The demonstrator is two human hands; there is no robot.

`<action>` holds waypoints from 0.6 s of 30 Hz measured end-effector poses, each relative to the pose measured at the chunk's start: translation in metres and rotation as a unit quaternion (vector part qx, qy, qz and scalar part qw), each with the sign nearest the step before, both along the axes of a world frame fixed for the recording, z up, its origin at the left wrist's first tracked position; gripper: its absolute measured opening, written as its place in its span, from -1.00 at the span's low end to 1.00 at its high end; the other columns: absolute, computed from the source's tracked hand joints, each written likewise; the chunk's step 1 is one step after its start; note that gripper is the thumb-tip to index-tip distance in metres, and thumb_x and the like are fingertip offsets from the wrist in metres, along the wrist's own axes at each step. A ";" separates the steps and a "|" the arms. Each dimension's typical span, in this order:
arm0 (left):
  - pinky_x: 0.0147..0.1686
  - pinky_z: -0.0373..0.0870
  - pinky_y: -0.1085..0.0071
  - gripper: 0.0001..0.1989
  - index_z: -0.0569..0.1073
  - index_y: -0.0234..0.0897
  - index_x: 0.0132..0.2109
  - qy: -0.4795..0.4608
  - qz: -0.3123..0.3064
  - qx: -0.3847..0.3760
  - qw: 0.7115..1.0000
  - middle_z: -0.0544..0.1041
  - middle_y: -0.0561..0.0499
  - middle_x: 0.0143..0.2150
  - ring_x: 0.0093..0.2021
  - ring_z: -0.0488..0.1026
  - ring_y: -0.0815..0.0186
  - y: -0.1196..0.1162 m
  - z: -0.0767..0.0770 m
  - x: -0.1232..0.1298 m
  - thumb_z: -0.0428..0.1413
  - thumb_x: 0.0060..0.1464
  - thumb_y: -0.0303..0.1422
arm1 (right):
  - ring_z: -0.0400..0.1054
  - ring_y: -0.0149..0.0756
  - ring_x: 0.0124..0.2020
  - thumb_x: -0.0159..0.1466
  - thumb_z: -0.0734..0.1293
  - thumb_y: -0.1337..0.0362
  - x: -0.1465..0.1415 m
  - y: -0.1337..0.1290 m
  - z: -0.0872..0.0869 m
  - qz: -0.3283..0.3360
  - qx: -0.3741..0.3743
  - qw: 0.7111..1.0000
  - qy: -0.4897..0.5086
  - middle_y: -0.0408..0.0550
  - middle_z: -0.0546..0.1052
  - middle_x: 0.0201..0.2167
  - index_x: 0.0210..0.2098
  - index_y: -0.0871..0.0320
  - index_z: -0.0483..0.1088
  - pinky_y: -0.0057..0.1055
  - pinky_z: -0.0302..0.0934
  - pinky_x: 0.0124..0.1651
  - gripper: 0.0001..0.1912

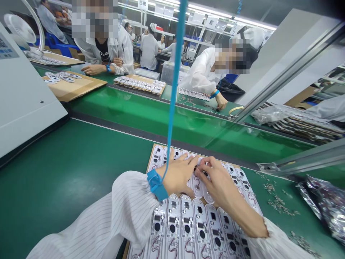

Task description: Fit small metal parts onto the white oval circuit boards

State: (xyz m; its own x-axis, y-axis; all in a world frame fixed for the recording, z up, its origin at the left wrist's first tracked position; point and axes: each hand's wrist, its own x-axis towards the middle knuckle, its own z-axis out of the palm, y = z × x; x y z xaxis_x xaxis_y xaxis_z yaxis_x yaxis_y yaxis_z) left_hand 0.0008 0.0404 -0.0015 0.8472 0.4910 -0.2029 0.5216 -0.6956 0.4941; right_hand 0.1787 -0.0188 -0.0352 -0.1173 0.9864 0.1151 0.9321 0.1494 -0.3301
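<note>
Rows of long white rounded casings point(187, 225) with black chips, dark discs and thin reddish wires lie on a brown cardboard sheet point(150, 160). My left hand point(179, 174) rests palm down over the far row, its fingers spread across several casings. A blue strap point(157, 184) circles that wrist, and a blue cord point(172, 97) rises from it. Close beside it, my right hand point(215, 176) bends over the same row. Its thumb and fingertips are pinched together at one casing; whatever is between them is too hidden to make out.
Small metal pieces point(281, 205) lie scattered on the green tabletop point(75, 172) at right, beside a crumpled silvery bag point(325, 203). A grey machine point(24, 93) stands at left. Beyond the green belt point(134, 109), two co-workers sit by more casings point(140, 85).
</note>
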 end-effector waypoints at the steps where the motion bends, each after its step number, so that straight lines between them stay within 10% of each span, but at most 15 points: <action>1: 0.36 -0.29 -0.25 0.12 -0.12 -0.42 0.43 -0.002 0.002 -0.004 1.000 0.02 -0.29 0.45 0.46 -0.15 -0.05 0.000 0.000 0.000 0.35 -0.06 -0.11 | 0.32 -0.08 -0.18 0.37 0.12 0.23 -0.001 0.000 0.000 0.001 0.008 1.000 -0.005 0.11 0.42 -0.18 -0.40 0.13 0.45 -0.09 0.24 -0.10 -0.66; 12: 0.38 -0.33 -0.18 0.12 -0.18 -0.49 0.43 0.041 0.005 0.002 0.999 -0.06 -0.34 0.45 0.47 -0.20 -0.01 -0.001 0.007 0.000 0.31 0.00 -0.10 | 0.38 -0.07 -0.11 0.35 0.20 0.10 0.002 -0.013 0.029 -0.020 -0.007 0.998 0.057 0.06 0.44 -0.08 -0.25 0.06 0.46 -0.13 0.27 -0.07 -0.75; 18: 0.39 -0.39 -0.12 0.04 -0.14 -0.43 0.44 0.062 0.000 -0.010 0.998 -0.13 -0.31 0.46 0.48 -0.25 0.03 0.000 0.011 0.001 0.29 0.05 -0.15 | 0.11 -0.30 -0.65 0.23 0.18 -0.25 0.099 -0.088 0.042 -0.333 0.008 0.943 0.017 -0.20 0.19 -0.70 -0.49 0.03 0.27 -0.35 0.08 -0.54 -0.51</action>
State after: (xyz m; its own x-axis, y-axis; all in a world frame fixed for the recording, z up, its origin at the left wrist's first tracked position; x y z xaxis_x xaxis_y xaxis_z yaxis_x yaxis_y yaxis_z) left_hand 0.0015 0.0403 0.0095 0.8150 0.4854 -0.3167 0.5795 -0.6863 0.4395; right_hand 0.2779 -0.1068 0.0071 0.5319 0.8377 0.1238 0.8094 -0.4599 -0.3651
